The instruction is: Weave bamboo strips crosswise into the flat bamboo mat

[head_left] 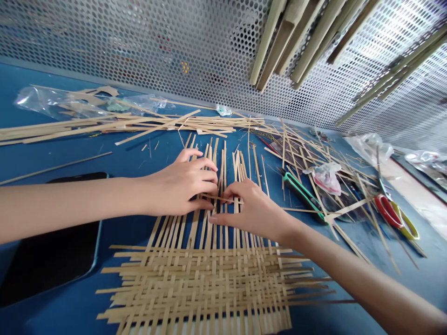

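Note:
A mat of woven bamboo strips lies in front of me, its lengthwise strips running loose away from me past the woven part. My left hand rests over these loose strips, fingers curled down among them and thumb tucked below; the fingertips are partly hidden. Opposite it, my right hand pinches a thin crosswise bamboo strip between the lengthwise ones. This strip reaches toward my left thumb and seems to continue out to the right, beneath my right hand.
A phone lies at left, partly under my left forearm. Loose strips and plastic bags line the back. At right are a green cutter, red-and-yellow scissors and scattered strips. Bamboo lengths hang before a perforated metal panel.

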`<state>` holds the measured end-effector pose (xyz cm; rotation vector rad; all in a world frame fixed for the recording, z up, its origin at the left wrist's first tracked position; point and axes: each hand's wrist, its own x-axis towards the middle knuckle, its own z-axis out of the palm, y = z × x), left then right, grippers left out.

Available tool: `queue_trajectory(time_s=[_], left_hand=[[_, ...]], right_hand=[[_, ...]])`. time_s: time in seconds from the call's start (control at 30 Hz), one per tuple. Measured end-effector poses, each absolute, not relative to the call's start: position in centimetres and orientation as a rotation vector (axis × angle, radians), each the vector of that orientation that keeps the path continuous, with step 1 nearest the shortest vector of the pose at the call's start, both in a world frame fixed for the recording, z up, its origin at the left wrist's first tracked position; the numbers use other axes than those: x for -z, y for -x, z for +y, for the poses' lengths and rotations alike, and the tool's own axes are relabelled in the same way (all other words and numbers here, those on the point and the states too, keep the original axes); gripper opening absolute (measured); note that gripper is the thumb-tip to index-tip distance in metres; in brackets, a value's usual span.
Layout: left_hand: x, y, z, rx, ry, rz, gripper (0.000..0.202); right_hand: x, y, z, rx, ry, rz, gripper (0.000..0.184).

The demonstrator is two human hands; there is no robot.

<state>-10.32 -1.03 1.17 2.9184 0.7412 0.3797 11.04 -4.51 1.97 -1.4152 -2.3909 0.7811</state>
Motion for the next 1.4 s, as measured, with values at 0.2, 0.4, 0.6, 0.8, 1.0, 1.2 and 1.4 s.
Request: queue_trajectory(time_s=[0.2,0.4,0.6,0.8,1.0,1.2,1.4], left_hand=[[-1.7,9.6,-1.1,-0.316,-2.921,0.762,0.010],[-1.9,9.2,-1.3,-0.267,-2.951,0.741,0.020],[-2.2,9.3,-1.0,-0.231,-2.979,0.774,0.021],[-2.1,9.9,-0.2,-0.255,-2.992,0.737,0.019],[-2.0,10.4,0.1,-0.291,-2.892,0.730,0.027],[-2.1,10.9,0.0,-0.350,-2.839,0.759,0.025],[-2.1,11.7,0.1,-0.426,-2.802,0.757,0.014]], right_hand=[[-2.1,-11.2,-4.5,-0.809,1.406,-2.419,0.041],[-2.0,-10.9,-4.6,-0.813,1.435,-2.409,0.037],[-2.4,-10.8,-4.4,-0.793,1.406,-2.447,0.034],[-2.1,-10.7,-3.7,-0.878,1.340,-2.372,0.018],[-1.7,-10.6,-3.5,-0.910,1.411,-2.294,0.017],[-1.9,-10.5,-3.7,-0.871,1.453,-2.242,0.017],[-2.1,-10.3,-3.8,-0.879,1.505,-2.222,0.020]])
